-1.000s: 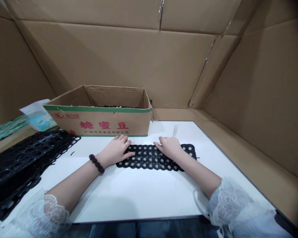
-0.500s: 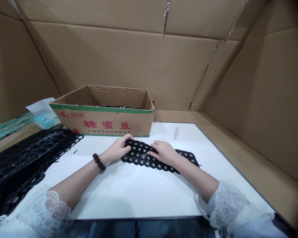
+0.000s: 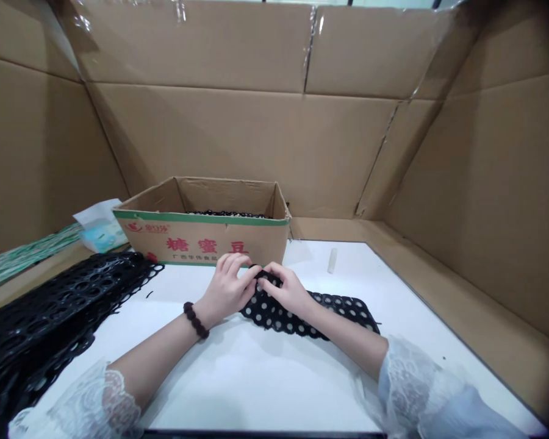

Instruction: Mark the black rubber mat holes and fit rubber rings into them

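Observation:
A black strip with rows of pale round dots [image 3: 274, 312] lies across the white table top [image 3: 256, 378]. At the strip's upper left corner, my left hand [image 3: 231, 285] pinches its edge between thumb and forefinger, the other fingers raised and bent. My right hand [image 3: 287, 289] grips the same edge close beside it, thumb on the strip's face. The fingertips of both hands nearly meet. Past my right forearm, the strip's right end rests on the table.
Behind my hands stands an open cardboard box [image 3: 210, 235] with black perforated pieces [image 3: 231, 214] inside. Black perforated sheets [image 3: 68, 292] are piled at left, near a tissue pack [image 3: 101, 235] and green-white strands [image 3: 32, 256]. A small translucent piece [image 3: 332, 260] lies at back right. Cardboard walls surround the table.
My left hand has shifted from the strip's left end to its upper corner, and my right hand has moved left beside it. The view has tilted upward a little.

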`<state>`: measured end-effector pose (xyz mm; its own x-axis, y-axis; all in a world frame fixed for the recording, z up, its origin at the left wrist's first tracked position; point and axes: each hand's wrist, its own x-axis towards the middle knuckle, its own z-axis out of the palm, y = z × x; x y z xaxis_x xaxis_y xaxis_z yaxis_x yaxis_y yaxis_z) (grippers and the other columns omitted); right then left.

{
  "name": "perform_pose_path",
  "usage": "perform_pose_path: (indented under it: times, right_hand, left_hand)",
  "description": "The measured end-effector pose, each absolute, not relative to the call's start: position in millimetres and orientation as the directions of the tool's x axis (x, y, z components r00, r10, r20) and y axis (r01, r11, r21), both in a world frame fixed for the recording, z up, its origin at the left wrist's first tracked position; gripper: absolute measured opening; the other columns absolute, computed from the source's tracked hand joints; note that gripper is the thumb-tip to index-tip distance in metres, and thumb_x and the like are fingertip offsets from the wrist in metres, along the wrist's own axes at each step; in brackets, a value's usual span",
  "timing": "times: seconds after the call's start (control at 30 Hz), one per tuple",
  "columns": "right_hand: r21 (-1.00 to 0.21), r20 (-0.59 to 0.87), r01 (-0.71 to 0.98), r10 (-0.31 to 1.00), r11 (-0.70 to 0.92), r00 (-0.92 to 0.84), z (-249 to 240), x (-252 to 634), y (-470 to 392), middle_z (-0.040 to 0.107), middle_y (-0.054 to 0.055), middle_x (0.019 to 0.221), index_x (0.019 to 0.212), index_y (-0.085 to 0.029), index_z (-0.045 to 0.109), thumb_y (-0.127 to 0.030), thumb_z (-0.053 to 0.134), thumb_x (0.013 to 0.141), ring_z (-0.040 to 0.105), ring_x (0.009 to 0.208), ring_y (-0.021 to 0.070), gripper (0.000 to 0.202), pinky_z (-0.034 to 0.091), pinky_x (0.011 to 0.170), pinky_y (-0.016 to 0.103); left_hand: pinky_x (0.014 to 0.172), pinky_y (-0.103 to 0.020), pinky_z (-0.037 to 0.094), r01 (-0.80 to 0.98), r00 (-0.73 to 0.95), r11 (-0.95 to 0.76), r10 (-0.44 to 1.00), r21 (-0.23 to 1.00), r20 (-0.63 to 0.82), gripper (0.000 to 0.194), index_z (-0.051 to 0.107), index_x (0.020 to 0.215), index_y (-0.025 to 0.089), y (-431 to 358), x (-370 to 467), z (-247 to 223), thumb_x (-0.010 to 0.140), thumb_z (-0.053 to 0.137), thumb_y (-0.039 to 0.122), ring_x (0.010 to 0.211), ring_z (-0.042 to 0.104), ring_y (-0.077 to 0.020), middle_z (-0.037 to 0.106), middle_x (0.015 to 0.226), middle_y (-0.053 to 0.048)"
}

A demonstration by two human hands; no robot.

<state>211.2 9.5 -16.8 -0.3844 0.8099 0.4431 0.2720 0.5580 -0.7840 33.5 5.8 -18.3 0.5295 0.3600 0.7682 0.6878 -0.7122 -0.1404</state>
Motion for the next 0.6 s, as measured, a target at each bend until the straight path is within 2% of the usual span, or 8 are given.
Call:
perform_pose_path:
  times: [0.07,0.13,0.2,0.3,0.4,0.5,0.6]
  right_hand:
    - [-0.801,0.464,0.218,0.808,0.558,-0.362,-24,214,5,0.060,0.001,0.081,0.086,-0.018,0.055,-0.027,0.050,0.082,0.056,0.079,0.0141,0.011,0.043,0.074,0.026]
    - [-0.811,0.479,0.183,0.810,0.556,-0.339,-28,216,1,0.062,0.003,0.089,0.090,-0.018,0.057,-0.027,0.050,0.083,0.057,0.086,0.0151,0.014,0.043,0.080,0.027]
    - [-0.807,0.494,0.179,0.809,0.563,-0.318,-28,218,-3,0.063,0.004,0.092,0.091,-0.018,0.058,-0.026,0.050,0.083,0.057,0.089,0.0156,0.014,0.043,0.084,0.028]
    - [-0.770,0.523,0.216,0.787,0.601,-0.327,-24,218,-8,0.063,0.005,0.090,0.090,-0.018,0.058,-0.028,0.051,0.082,0.058,0.087,0.0159,0.014,0.044,0.082,0.029]
    - [-0.723,0.527,0.271,0.761,0.635,-0.378,-22,217,-11,0.062,0.004,0.085,0.090,-0.018,0.057,-0.028,0.055,0.079,0.057,0.080,0.0157,0.015,0.046,0.076,0.028]
    - [-0.699,0.509,0.323,0.762,0.638,-0.401,-23,217,-12,0.061,0.003,0.082,0.091,-0.018,0.056,-0.028,0.055,0.080,0.056,0.075,0.0153,0.016,0.047,0.071,0.028]
    - [-0.701,0.526,0.278,0.739,0.657,-0.422,-27,216,-11,0.062,0.005,0.096,0.100,-0.019,0.055,-0.026,0.049,0.084,0.057,0.089,0.0164,0.018,0.046,0.082,0.030]
  left_hand:
    - [0.094,-0.048,0.033,0.686,0.584,-0.674,0.283,-0.276,0.761,0.026,0.055,0.105,0.019,8,32,-16,0.080,0.052,0.019,0.106,0.050,-0.0263,0.058,0.104,-0.011]
    - [0.098,-0.048,0.029,0.638,0.648,-0.692,0.244,-0.338,0.722,0.029,0.053,0.110,0.020,8,31,-14,0.081,0.052,0.019,0.106,0.051,-0.0245,0.062,0.101,-0.008]
    - [0.100,-0.046,0.027,0.594,0.669,-0.739,0.235,-0.317,0.705,0.030,0.051,0.113,0.020,8,31,-14,0.083,0.050,0.017,0.104,0.054,-0.0212,0.066,0.095,-0.004]
    - [0.099,-0.043,0.028,0.586,0.595,-0.794,0.288,-0.160,0.750,0.025,0.053,0.105,0.021,4,34,-16,0.082,0.047,0.013,0.095,0.059,-0.0167,0.067,0.087,-0.001]
    - [0.097,-0.043,0.029,0.602,0.527,-0.798,0.373,-0.026,0.764,0.020,0.054,0.097,0.022,1,36,-18,0.081,0.047,0.013,0.091,0.060,-0.0161,0.067,0.084,0.000]
    - [0.096,-0.043,0.030,0.581,0.578,-0.809,0.332,-0.090,0.745,0.021,0.053,0.098,0.022,1,34,-18,0.080,0.049,0.014,0.092,0.060,-0.0170,0.067,0.085,0.000]
    - [0.098,-0.043,0.029,0.578,0.616,-0.796,0.281,-0.180,0.736,0.023,0.052,0.104,0.022,4,30,-17,0.081,0.052,0.018,0.094,0.060,-0.0180,0.068,0.089,-0.001]
